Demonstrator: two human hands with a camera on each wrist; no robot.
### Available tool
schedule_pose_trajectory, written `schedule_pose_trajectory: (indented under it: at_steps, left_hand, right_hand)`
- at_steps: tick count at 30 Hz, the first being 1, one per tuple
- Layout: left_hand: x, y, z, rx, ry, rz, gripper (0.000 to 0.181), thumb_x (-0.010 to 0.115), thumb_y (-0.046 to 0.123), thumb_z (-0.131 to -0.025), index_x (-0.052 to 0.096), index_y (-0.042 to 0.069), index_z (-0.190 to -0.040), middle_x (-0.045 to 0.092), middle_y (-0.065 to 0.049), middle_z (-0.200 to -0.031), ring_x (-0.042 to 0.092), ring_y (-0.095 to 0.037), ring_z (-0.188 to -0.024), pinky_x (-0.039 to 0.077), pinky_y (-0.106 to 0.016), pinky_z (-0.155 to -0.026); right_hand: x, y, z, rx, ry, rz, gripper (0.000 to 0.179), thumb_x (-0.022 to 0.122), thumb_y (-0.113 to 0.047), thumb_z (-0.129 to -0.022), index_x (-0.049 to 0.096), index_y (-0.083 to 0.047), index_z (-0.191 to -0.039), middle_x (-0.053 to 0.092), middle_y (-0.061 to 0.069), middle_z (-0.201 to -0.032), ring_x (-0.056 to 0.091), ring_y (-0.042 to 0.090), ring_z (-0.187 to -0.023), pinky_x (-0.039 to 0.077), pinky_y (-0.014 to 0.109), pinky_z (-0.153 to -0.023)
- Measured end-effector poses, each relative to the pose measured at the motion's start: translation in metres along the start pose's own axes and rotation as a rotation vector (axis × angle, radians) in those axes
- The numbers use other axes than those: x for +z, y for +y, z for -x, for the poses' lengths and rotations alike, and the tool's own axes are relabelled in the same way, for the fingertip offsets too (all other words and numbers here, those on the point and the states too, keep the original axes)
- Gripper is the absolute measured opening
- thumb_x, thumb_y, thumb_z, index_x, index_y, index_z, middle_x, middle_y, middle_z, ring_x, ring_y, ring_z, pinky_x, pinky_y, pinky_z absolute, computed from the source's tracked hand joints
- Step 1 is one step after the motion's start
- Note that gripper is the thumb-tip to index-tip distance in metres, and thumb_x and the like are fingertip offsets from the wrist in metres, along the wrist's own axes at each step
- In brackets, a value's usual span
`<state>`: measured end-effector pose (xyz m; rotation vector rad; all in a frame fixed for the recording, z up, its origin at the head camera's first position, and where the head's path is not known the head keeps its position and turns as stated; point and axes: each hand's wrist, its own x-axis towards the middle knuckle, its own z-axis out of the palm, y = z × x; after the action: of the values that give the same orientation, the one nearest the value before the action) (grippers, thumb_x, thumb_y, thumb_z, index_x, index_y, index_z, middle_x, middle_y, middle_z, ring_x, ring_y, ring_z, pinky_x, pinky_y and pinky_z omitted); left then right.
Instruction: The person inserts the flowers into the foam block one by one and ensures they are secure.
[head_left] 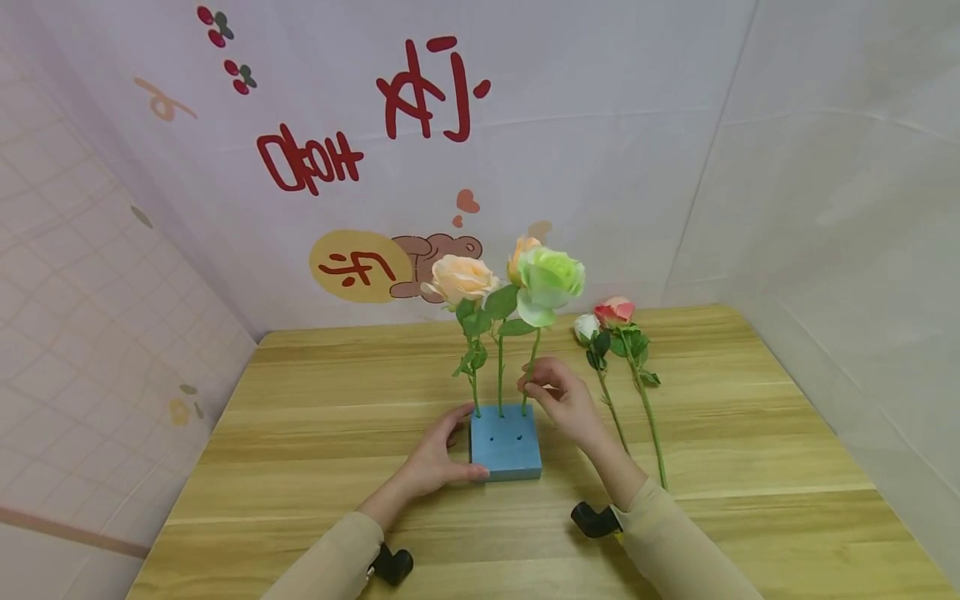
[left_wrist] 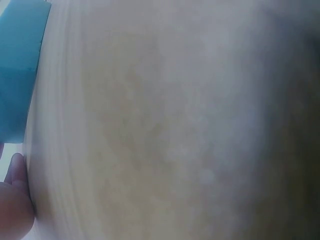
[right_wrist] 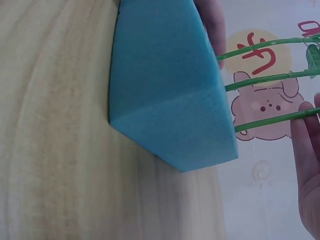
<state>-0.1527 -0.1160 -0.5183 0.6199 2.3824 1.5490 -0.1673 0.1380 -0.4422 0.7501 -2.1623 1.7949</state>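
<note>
Block [head_left: 506, 454], blue, rests flat on the bench [head_left: 315, 475], its rear edge carrying three upright stems: two peach roses [head_left: 460, 279] and one green rose [head_left: 553, 282]. Left grip [head_left: 435, 457]: grasping the block at its left side, thumb at the front edge. Right grip [head_left: 566, 404]: pinching the green rose's stem just above the block. White rose [head_left: 587, 327] and pink rose [head_left: 616, 312] lie to the right.

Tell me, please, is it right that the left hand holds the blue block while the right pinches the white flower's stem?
Not quite: "white" is wrong. In the head view, the right hand pinches the stem of the green flower, and the left hand holds the blue block.
</note>
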Motion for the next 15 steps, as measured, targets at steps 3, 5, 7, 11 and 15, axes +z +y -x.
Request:
schedule_pose_trajectory:
  at_steps: [3,5,7,11,15]
  left_hand:
    - [0.0002,-0.0007,-0.0001,0.007,-0.001,0.002,0.097,0.090,0.027,-0.074,0.035,0.010,-0.153,0.037,-0.010,-0.153,0.040,-0.030,-0.137,0.040,-0.047,-0.108]
    - [0.0003,-0.0010,-0.0002,0.008,-0.001,0.003,0.097,0.090,0.027,-0.074,0.035,0.010,-0.153,0.037,-0.010,-0.153,0.039,-0.029,-0.137,0.040,-0.046,-0.108]
    - [0.0004,-0.0014,-0.0002,0.008,0.001,0.002,0.098,0.090,0.027,-0.074,0.035,0.010,-0.153,0.037,-0.010,-0.153,0.039,-0.029,-0.137,0.039,-0.046,-0.108]
    - [0.0006,-0.0016,-0.0004,0.007,0.002,-0.001,0.097,0.090,0.027,-0.074,0.035,0.011,-0.153,0.037,-0.010,-0.153,0.039,-0.029,-0.137,0.039,-0.047,-0.108]
    - [0.0008,-0.0021,-0.0007,0.008,0.003,-0.003,0.097,0.090,0.027,-0.074,0.035,0.011,-0.153,0.038,-0.010,-0.153,0.039,-0.029,-0.137,0.039,-0.047,-0.108]
  right_hand:
    - [0.0004,0.0017,0.0010,-0.004,-0.007,0.001,0.017,0.059,0.016,-0.091,0.055,0.013,-0.108,0.065,0.027,-0.098,0.066,0.045,-0.089,0.059,0.041,-0.076]
    - [0.0005,0.0030,0.0016,-0.003,-0.010,-0.003,0.017,0.059,0.016,-0.092,0.055,0.013,-0.108,0.064,0.027,-0.099,0.065,0.045,-0.089,0.059,0.040,-0.077]
    - [0.0006,0.0043,0.0022,0.002,-0.012,-0.005,0.016,0.059,0.015,-0.092,0.056,0.012,-0.108,0.064,0.027,-0.100,0.065,0.045,-0.090,0.059,0.037,-0.077]
    - [0.0006,0.0070,0.0034,0.021,-0.019,-0.011,0.015,0.059,0.014,-0.092,0.056,0.011,-0.106,0.064,0.027,-0.101,0.065,0.044,-0.090,0.058,0.033,-0.078]
    - [0.0007,0.0101,0.0048,0.033,-0.021,-0.009,0.016,0.059,0.014,-0.092,0.056,0.012,-0.107,0.065,0.025,-0.101,0.066,0.042,-0.091,0.059,0.037,-0.078]
